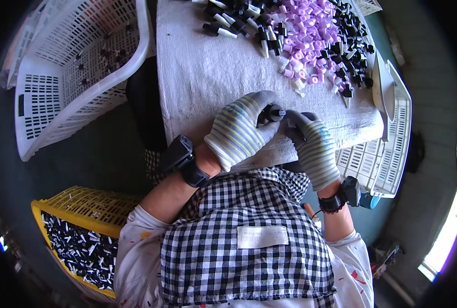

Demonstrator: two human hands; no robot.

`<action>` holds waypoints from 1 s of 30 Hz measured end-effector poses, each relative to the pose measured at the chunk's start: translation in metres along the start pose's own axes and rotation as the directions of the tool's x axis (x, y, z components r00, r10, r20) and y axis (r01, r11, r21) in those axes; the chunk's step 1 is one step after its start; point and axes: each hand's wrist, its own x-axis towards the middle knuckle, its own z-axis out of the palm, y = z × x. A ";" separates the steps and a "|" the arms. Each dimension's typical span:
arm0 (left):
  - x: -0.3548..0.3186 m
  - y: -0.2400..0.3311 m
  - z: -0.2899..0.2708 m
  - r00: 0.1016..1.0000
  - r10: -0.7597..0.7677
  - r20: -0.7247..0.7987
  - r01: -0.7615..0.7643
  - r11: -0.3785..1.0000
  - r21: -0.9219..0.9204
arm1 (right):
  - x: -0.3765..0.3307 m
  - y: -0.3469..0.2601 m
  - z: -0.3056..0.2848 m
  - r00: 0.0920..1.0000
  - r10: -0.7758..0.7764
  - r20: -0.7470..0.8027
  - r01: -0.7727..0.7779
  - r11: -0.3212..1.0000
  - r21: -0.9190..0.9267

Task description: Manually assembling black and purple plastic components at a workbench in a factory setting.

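My left hand (241, 126), in a striped knit glove with dark-coated fingers, is closed round a small black cap (274, 113) near the front of the table. Just to its right, almost touching it, my right hand (314, 146) wears a matching glove. Its fingers are pinched together, and what lies between them, if anything, is hidden. Farther back on the white-covered table (197, 66) lies a heap of small lilac caps (310, 36). Black caps with white stems (228, 23) lie on its left, and more black caps (354, 46) on its right.
A tall white slatted basket (74, 102) stands at the left with a few dark pieces inside. At the lower left, a yellow basket (84, 197) is full of black-and-white pieces (79, 251). Another white basket (393, 154) sits beyond the table's right edge.
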 end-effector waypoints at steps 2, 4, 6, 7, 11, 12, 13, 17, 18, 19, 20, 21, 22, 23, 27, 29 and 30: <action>-0.001 0.000 0.001 1.000 0.019 0.016 -0.020 0.999 0.045 | -0.002 0.006 -0.007 0.993 -0.053 0.103 0.067 0.988 -0.138; -0.002 -0.003 0.003 0.998 0.057 0.002 -0.057 0.997 0.047 | -0.005 0.009 -0.014 0.992 0.063 0.107 -0.060 0.998 -0.034; -0.002 -0.003 0.004 0.996 0.092 -0.016 -0.091 0.995 0.049 | -0.001 -0.003 -0.029 0.963 0.227 0.145 -0.250 0.954 0.168; -0.001 -0.003 0.003 0.999 0.035 0.025 -0.036 0.999 0.020 | 0.003 -0.021 -0.039 0.977 0.185 0.109 -0.205 0.953 0.222; -0.003 -0.010 0.006 0.999 0.010 0.036 -0.009 1.000 -0.028 | 0.017 -0.053 -0.056 0.996 0.014 0.087 -0.015 1.000 0.018; -0.002 -0.010 0.006 0.999 0.005 0.036 -0.004 1.000 -0.028 | 0.020 -0.057 -0.056 0.989 -0.062 0.133 0.076 0.991 -0.107; -0.001 -0.008 0.006 0.999 0.014 0.030 -0.012 0.999 -0.046 | 0.021 -0.060 -0.055 0.988 -0.062 0.139 0.077 0.992 -0.105; -0.002 -0.008 0.009 0.999 0.037 -0.001 -0.037 0.999 -0.032 | 0.026 -0.070 -0.049 0.982 -0.101 0.158 0.113 0.991 -0.071; -0.002 -0.007 0.008 1.000 0.012 -0.003 -0.012 0.998 -0.057 | 0.026 -0.075 -0.049 0.980 -0.062 0.187 0.077 0.994 -0.072; -0.003 -0.007 0.007 1.000 0.001 -0.005 -0.002 0.999 -0.054 | 0.027 -0.080 -0.049 0.976 -0.024 0.217 0.041 0.996 -0.075; -0.003 -0.008 0.008 1.000 0.012 0.000 -0.012 0.999 -0.033 | 0.026 -0.083 -0.050 0.971 0.005 0.241 0.017 0.996 -0.088; -0.004 -0.009 0.009 1.000 0.023 0.005 -0.023 1.000 -0.011 | 0.026 -0.083 -0.048 0.969 0.007 0.247 0.015 0.996 -0.086; -0.005 -0.012 0.009 1.000 0.019 0.017 -0.019 0.999 -0.027 | 0.026 -0.082 -0.045 0.976 -0.035 0.217 0.061 0.992 -0.114; -0.004 -0.010 0.008 1.000 0.018 0.019 -0.018 0.999 -0.032 | 0.026 -0.083 -0.045 0.980 -0.077 0.183 0.105 0.983 -0.149; -0.003 -0.010 0.008 1.000 0.009 0.014 -0.008 0.998 -0.061 | 0.029 -0.077 -0.037 0.975 -0.129 0.183 0.188 0.916 -0.354; -0.004 -0.015 0.011 1.000 0.026 -0.010 -0.027 0.995 -0.098 | 0.034 -0.077 -0.038 0.970 -0.131 0.204 0.173 0.963 -0.208; -0.005 -0.019 0.012 0.998 0.057 -0.007 -0.057 0.996 -0.065 | 0.037 -0.072 -0.041 0.963 -0.142 0.229 0.170 0.980 -0.107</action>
